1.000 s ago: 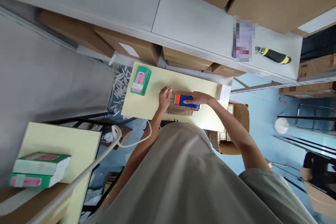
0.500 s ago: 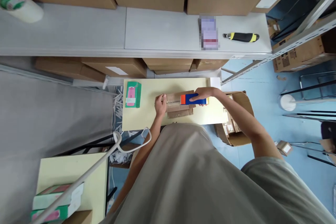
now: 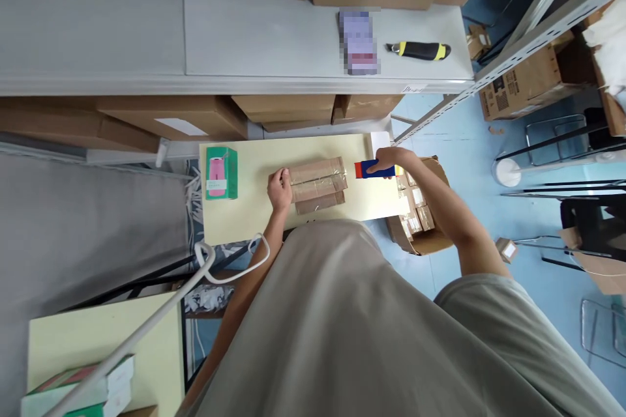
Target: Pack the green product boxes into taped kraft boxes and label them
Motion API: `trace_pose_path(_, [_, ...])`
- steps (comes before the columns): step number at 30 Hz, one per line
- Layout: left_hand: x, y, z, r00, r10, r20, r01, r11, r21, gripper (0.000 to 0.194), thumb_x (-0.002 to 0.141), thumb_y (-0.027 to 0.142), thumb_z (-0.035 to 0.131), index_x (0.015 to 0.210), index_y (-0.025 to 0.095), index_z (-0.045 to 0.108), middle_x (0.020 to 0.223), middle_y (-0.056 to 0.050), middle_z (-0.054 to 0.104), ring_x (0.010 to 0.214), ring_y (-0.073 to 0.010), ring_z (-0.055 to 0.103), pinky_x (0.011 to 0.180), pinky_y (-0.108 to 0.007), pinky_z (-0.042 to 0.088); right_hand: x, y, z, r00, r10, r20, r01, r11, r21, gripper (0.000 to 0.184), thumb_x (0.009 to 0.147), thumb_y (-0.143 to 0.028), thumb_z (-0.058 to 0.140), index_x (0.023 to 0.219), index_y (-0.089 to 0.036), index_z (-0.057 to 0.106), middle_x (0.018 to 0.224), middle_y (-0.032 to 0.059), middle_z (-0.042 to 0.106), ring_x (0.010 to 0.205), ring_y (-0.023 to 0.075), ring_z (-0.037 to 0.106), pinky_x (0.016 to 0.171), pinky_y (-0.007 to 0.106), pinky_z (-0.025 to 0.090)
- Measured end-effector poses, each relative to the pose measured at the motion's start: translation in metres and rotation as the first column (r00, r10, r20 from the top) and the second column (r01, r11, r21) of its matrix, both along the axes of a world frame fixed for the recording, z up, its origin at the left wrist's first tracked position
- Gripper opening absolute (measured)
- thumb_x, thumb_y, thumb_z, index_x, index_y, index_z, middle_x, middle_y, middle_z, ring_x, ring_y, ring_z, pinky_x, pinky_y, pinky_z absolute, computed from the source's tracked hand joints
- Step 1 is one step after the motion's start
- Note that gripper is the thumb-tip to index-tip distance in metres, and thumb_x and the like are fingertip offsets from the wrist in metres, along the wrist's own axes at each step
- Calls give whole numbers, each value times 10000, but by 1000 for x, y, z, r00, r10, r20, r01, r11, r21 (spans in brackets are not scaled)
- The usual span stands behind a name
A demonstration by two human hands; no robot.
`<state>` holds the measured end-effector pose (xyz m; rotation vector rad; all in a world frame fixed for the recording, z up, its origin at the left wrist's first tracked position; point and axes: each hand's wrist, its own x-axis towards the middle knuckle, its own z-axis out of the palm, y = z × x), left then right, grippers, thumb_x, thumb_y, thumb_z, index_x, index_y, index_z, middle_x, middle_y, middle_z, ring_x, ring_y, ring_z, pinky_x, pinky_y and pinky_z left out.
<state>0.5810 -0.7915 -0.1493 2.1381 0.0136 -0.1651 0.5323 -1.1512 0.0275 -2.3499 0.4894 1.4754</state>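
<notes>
Cardboard box (image 3: 315, 191) on tabletop (image 3: 244, 223), L hand (image 3: 280, 189) clamped on its L end. R hand (image 3: 386, 159) clamped on blue-orange dispenser (image 3: 362, 171), just off box's R end. Step prob. taping: pin box w/ L, lay strip straight along seam (image 3: 320, 178), smooth ends down.

Left hand (image 3: 280, 190) gripping the left end of a taped cardboard box (image 3: 317, 180), pale yellow counter (image 3: 259, 218) beneath, right hand (image 3: 388, 161) holding a blue and orange tool (image 3: 363, 170) just right of it, green box (image 3: 231, 174) at left, black-and-yellow cutter (image 3: 421, 50) on the far shelf (image 3: 254, 39)
</notes>
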Motion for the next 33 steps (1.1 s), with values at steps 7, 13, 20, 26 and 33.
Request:
trace_pose_path(7, [-2, 1, 1, 1000, -5, 13, 4, 998, 65, 416, 1102, 502, 493, 1179, 216, 785, 1190, -167, 739, 1194, -322, 713, 1107, -431, 522, -12, 64, -26, 969, 118, 218, -62, 967, -246, 531, 981, -507, 816, 1272, -64, 784, 1188, 289, 820, 1122, 388, 810, 939, 425, 616])
trace_pose_path(13, [-3, 1, 14, 1000, -19, 17, 17, 996, 90, 339, 1078, 417, 504, 1105, 223, 780, 1163, -171, 770, 1178, -329, 736, 1084, -458, 552, -34, 99, -38, 922, 46, 384, 84, 946, -314, 392, 1134, -399, 544, 1348, -147, 754, 1332, 272, 784, 1269, 358, 766, 945, 384, 578])
trace_pose_path(20, [11, -10, 62, 992, 64, 108, -62, 998, -21, 279, 938, 240, 612, 1150, 259, 793, 1287, -180, 782, 1282, -364, 736, 1191, -549, 542, -41, 87, -18, 804, -211, 557, 347, 926, -150, 516, 1121, -589, 449, 1169, -219, 807, 1194, 252, 830, 1155, 412, 813, 836, 429, 610])
trace_pose_path(26, [18, -53, 159, 914, -101, 392, 203, 952, -229, 290, 1062, 406, 556, 1175, 368, 820, 1237, -96, 818, 1219, -302, 768, 1142, -516, 596, 3, 84, 34, 539, -323, 778, 361, 923, 134, 515, 1091, -671, 461, 1071, -235, 736, 1087, 220, 843, 1083, 425, 819, 864, 453, 619])
trace_pose_path(33, [45, -82, 231, 789, -34, 614, 281, 908, -311, 387, 1063, 224, 540, 1370, 297, 764, 1558, -119, 661, 1414, -270, 674, 1212, -492, 571, 81, 121, 99, 358, -264, 896, 18, 961, 276, 324, 1036, -495, 611, 1201, -217, 615, 1004, 97, 812, 882, 279, 771, 758, 333, 554])
